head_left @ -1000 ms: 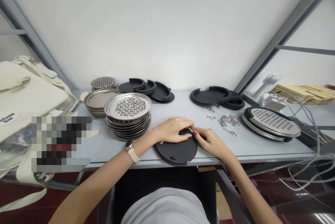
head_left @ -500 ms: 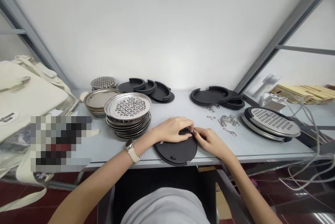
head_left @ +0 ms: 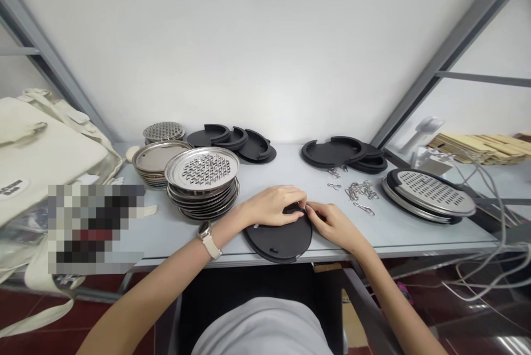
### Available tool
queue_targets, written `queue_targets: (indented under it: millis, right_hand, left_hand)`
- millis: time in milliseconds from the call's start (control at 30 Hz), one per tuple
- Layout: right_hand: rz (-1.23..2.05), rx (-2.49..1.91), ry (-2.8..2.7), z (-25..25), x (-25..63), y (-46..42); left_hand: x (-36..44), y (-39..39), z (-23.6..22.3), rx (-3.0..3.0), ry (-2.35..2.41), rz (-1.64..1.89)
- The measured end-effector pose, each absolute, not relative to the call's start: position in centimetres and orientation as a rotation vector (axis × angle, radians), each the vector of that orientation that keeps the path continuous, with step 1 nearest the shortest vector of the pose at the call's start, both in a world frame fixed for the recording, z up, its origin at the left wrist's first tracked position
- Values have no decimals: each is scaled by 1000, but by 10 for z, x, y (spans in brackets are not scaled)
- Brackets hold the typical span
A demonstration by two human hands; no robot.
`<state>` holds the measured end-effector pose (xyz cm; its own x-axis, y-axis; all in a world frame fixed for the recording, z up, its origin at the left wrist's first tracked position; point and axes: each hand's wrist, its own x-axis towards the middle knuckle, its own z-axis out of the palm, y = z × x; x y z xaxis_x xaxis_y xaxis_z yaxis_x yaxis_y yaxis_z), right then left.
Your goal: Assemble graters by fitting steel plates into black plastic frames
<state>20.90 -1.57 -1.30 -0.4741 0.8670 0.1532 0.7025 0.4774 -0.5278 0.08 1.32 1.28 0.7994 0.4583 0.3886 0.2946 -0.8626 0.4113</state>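
A round black plastic holder lies at the table's front edge. My left hand rests over its far side, fingers curled and pinching at the rim; a tiny shiny bit shows there, too small to name. Meeting it at the same spot, my right hand has thumb and fingers pinched together against the holder's upper right edge. What each pinch contains is hidden. To the right lie several small metal wire clips, with a single clip nearer me.
Stacked round metal grater plates stand left of my hands, with more metal discs behind. Black holders lie along the wall, others farther right. Graters in black holders sit at right, near loose cables. A bag is at left.
Both hands stay at the holder's far edge with almost no movement. The view has shifted very slightly.
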Motion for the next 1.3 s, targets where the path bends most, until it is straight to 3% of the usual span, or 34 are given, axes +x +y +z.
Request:
queue_targets:
  millis: [1300]
  right_hand:
    - [524, -1324, -2319, -14, 207, -16]
  left_hand:
    - [2, 13, 14, 2605, 640, 703]
